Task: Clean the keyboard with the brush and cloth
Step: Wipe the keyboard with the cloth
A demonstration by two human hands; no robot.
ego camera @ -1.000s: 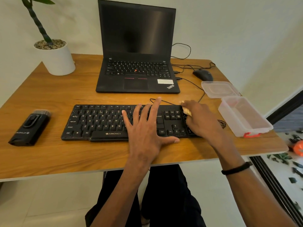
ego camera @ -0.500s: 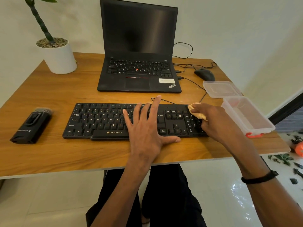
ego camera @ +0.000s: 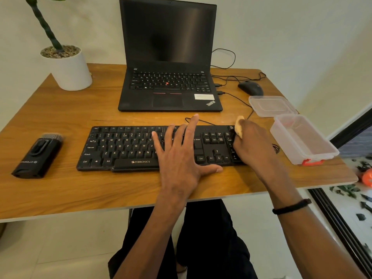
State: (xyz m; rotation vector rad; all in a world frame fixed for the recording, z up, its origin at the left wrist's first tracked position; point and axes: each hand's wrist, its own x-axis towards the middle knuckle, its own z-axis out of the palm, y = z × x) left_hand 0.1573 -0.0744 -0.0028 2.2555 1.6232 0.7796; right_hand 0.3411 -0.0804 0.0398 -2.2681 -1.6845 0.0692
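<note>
A black Zebronics keyboard (ego camera: 124, 147) lies across the middle of the wooden table. My left hand (ego camera: 181, 156) presses flat on its right-centre keys with fingers spread. My right hand (ego camera: 255, 146) grips a small yellowish cloth (ego camera: 239, 125) at the keyboard's far right end, over the number pad, which it largely hides. The black brush (ego camera: 37, 156), bristles pointing away from me, lies on the table to the left of the keyboard, untouched.
An open black laptop (ego camera: 169, 85) stands behind the keyboard, with a mouse (ego camera: 250, 87) and cables to its right. A clear plastic box (ego camera: 302, 139) and its lid (ego camera: 270, 106) sit at the right edge. A white plant pot (ego camera: 70, 69) stands back left.
My right hand has slid the cloth rightward along the keyboard, from beside the navigation keys to the far right end. My left hand stays pressed in place.
</note>
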